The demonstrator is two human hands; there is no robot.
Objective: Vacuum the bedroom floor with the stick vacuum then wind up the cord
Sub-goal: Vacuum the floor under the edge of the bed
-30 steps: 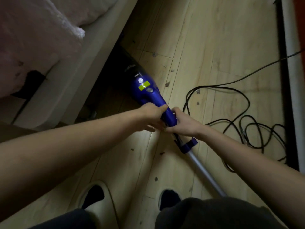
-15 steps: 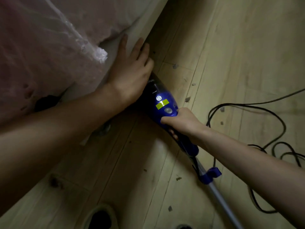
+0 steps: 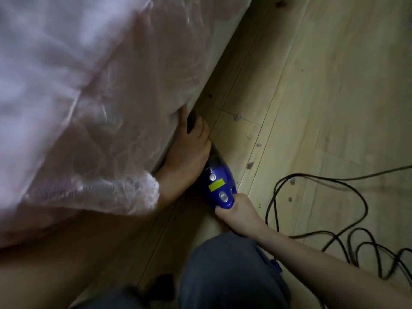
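The blue stick vacuum lies low on the wooden floor, its dark front end pushed under the bed's edge and hidden there. My right hand grips the vacuum's blue body just behind the silver buttons and yellow label. My left hand lies flat with straight fingers against the bed's lower edge, beside the vacuum's dark nose, fingertips slipping under the plastic cover. The black cord lies in loose loops on the floor at right.
The bed with a pink cover under clear plastic wrap fills the left half. Several dust clumps dot the floor boards near the vacuum. My knee in dark trousers is at the bottom centre.
My left hand left the vacuum and went to the bed's edge, now reaching further under the cover. The vacuum slid deeper under the bed. My head dropped lower and closer.
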